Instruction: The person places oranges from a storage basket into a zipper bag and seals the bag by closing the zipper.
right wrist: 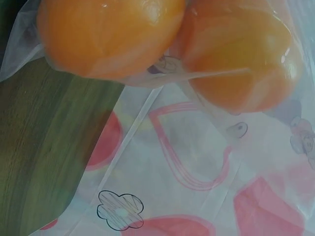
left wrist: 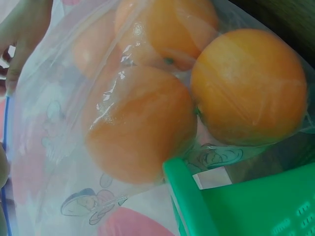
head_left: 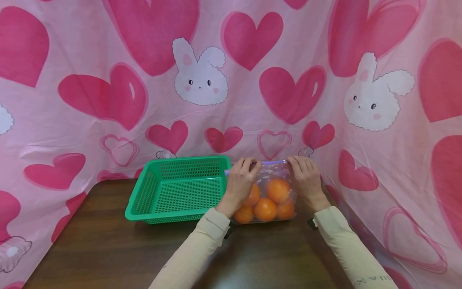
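Note:
A clear zip bag (head_left: 268, 171) with a purple-blue strip along its mouth stands upright on the table, holding several oranges (head_left: 278, 190). My left hand (head_left: 241, 182) pinches the mouth near its left end, while my right hand (head_left: 306, 176) grips the right end of the strip. From the left wrist, the oranges (left wrist: 142, 125) show large through the plastic, with the right hand (left wrist: 24, 37) at the blue strip (left wrist: 6, 128). In the right wrist view two oranges (right wrist: 241, 59) press against the bag's lower part; that hand's fingers are out of this view.
A green plastic basket (head_left: 134, 196) with nothing in it stands just left of the bag, its rim close to my left hand. Beneath is a dark wooden table (head_left: 108, 249). Pink cloth (head_left: 245, 104) with hearts and rabbits hangs behind and along both sides.

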The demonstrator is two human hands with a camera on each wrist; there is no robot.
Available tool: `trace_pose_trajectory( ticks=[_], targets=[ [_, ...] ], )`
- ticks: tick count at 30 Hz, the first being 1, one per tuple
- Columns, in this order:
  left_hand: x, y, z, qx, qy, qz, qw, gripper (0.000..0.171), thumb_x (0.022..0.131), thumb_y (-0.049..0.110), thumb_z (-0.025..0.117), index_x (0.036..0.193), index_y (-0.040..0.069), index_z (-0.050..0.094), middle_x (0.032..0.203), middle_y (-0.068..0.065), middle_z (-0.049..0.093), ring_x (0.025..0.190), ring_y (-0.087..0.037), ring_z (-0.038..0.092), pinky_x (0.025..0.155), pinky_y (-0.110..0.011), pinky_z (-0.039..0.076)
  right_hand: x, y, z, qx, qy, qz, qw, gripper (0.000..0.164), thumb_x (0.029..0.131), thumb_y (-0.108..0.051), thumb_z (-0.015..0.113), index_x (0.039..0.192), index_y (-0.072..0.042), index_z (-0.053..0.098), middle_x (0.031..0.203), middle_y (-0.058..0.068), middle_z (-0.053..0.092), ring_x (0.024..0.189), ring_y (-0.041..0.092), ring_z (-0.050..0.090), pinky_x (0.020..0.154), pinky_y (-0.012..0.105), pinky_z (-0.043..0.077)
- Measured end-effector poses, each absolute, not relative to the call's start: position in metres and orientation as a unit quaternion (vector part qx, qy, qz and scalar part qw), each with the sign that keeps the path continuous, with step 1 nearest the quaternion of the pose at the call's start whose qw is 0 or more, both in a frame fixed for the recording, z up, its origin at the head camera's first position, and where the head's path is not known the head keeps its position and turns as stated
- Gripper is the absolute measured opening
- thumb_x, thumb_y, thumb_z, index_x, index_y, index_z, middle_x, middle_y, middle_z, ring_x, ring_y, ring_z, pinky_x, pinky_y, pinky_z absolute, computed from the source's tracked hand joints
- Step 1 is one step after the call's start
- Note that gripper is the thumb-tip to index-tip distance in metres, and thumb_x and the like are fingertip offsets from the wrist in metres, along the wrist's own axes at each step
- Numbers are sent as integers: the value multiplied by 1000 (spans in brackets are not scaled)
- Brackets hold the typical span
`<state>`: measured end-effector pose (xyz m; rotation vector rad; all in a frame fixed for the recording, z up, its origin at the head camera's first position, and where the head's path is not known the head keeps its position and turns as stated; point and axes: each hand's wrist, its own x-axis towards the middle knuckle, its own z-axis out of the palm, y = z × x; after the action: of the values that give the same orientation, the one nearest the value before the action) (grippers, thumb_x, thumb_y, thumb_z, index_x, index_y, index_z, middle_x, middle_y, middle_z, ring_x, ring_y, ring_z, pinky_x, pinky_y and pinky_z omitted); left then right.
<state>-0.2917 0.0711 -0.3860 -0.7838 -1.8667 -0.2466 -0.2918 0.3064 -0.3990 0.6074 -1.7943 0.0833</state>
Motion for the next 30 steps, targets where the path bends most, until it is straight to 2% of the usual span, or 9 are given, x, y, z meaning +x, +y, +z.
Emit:
trace_pose_trajectory(
  ticks=[10, 17, 24, 30],
  targets=[
    [-291, 73, -386, -333, -776, -118, 523, 12, 93, 3, 71, 100, 11, 76, 96, -8, 65, 85, -23, 63, 73, -29, 58, -290, 314, -402, 255, -769, 53, 583, 23, 105, -11, 51, 109, 7, 64, 99, 24, 65, 85, 43, 62, 77, 53, 54],
    [-286, 87, -375, -325, -793, -101, 505, 19, 89, 1, 73, 104, 12, 77, 98, -8, 67, 91, -23, 65, 81, -31, 58, -290, 312, -399, 253, -761, 70, 593, 23, 105, -13, 55, 110, 6, 66, 100, 23, 66, 86, 43, 61, 77, 52, 54],
    [-282, 101, -373, -332, -803, -104, 483, 15, 96, 9, 70, 107, 14, 79, 93, -4, 64, 85, -19, 60, 74, -27, 52, -288, 312, -398, 262, -754, 78, 598, 24, 105, -13, 53, 109, 7, 66, 98, 23, 66, 84, 43, 61, 74, 52, 52],
    [-282, 100, -372, -334, -806, -110, 476, 15, 97, 8, 68, 106, 15, 78, 94, -4, 62, 86, -19, 59, 75, -28, 51, -286, 314, -399, 264, -763, 70, 586, 21, 104, -11, 57, 111, 7, 66, 100, 23, 66, 84, 43, 61, 76, 54, 53]
  ],
)
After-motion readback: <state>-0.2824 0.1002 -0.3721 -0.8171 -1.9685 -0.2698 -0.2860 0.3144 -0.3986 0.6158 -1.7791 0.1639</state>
